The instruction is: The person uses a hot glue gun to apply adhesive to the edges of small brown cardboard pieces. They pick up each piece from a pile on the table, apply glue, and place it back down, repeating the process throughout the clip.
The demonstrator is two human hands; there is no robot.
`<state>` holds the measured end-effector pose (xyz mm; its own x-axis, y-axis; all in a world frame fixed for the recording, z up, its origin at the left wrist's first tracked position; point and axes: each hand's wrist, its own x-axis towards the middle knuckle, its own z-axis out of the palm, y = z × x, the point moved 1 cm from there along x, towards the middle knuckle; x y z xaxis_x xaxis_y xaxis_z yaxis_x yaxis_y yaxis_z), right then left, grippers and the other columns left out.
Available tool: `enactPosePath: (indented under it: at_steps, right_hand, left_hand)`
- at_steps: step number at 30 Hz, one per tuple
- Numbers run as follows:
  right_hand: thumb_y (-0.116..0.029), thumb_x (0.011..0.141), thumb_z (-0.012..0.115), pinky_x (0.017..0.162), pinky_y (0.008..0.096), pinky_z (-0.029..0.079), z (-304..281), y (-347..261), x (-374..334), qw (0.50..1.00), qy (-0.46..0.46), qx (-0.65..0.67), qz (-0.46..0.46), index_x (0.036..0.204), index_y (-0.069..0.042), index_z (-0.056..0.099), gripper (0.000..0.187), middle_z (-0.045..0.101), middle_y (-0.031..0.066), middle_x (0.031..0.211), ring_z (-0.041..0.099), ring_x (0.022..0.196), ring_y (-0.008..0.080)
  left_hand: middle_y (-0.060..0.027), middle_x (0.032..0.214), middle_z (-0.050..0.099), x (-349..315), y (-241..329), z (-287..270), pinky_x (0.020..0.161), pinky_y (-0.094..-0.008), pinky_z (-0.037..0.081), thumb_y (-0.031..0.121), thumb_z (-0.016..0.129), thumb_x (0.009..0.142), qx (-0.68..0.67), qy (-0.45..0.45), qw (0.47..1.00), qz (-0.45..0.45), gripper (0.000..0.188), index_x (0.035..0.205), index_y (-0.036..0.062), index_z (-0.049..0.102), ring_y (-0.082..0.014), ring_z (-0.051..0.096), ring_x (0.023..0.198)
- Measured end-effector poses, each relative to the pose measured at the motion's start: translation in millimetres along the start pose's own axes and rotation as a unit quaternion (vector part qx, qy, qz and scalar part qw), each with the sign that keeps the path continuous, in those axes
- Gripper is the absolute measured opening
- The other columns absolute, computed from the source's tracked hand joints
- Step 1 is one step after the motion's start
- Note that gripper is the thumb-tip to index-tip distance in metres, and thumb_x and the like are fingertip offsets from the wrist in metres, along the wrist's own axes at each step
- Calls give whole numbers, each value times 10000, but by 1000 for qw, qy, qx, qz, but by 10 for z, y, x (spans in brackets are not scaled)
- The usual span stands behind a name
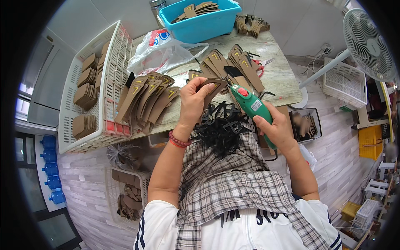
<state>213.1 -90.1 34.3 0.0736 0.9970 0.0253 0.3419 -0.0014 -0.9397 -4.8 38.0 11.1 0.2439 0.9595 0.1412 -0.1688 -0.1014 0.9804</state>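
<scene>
Left hand (195, 96): our fingers are pinched on the brown strap-shaped piece (219, 84), thumb on its face, over the near edge of the surface (283, 81). Right hand (278, 130): fingers wrapped around the green electric hand tool (257, 107), red switch up, nose just beside the piece's 3 o'clock edge. Can't tell if they touch.

To do this well, our judgement: pinch close to the working edge so it can't flex, thumb well back from the nose. Feed the curve steadily, nose parallel to the dark border, and stay off the yellow chevron.

Tangled black strips (221, 131) lie at 6 o'clock from the piece, over our checked apron (235, 196); could snag the tool's nose if they pile higher.

Similar chevron pieces: fanned stack (152, 100) at 9 o'clock, another (248, 68) at 2. Red-handled scissors (263, 63) just past that one. White plastic bag (160, 56) at 10, blue basin (202, 27) at 12.
</scene>
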Motion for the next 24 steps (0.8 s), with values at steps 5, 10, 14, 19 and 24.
enactPosePath:
  at_steps: [5, 10, 14, 19, 24]
  right_hand:
    - [-269, 843, 688, 614, 282, 489, -71, -95, -5, 999, -26, -38, -3, 1171, -23, 572, 427, 637, 80, 765, 600, 633, 124]
    - [-289, 830, 698, 662, 306, 500, -139, -127, 13, 995, -64, -81, -9, 1193, -35, 564, 463, 647, 125, 812, 629, 684, 185]
    - [-287, 830, 699, 667, 311, 501, -162, -132, 19, 993, -77, -87, -39, 1197, -22, 557, 475, 654, 136, 841, 635, 685, 200]
    - [-277, 831, 702, 675, 316, 500, -137, -165, 38, 992, -90, -82, -37, 1197, -1, 552, 482, 658, 136, 863, 637, 710, 201]
    - [-284, 827, 708, 688, 318, 499, 23, -152, 131, 993, -88, -73, -37, 1200, -15, 557, 484, 657, 133, 860, 635, 747, 200]
  left_hand:
    - [17, 761, 629, 64, 80, -95, 599, -196, 429, 78, 647, 857, 62, -42, 997, 9, 96, 878, -15, 654, -31, 520, 672]
    - [15, 736, 625, 98, 178, -188, 589, -199, 427, 86, 665, 834, 93, -99, 991, -2, 106, 868, -14, 660, -34, 519, 661]
    - [22, 714, 612, 103, 249, -189, 570, -199, 412, 95, 677, 821, 130, -129, 983, -31, 112, 855, -11, 660, -35, 507, 642]
    - [37, 692, 592, 81, 281, -153, 557, -196, 391, 92, 686, 813, 159, -162, 971, -69, 101, 819, -6, 663, -27, 487, 628]
    - [26, 732, 613, 36, 199, -187, 594, -198, 418, 64, 688, 806, 153, -172, 969, -93, 84, 826, -13, 664, -32, 512, 663]
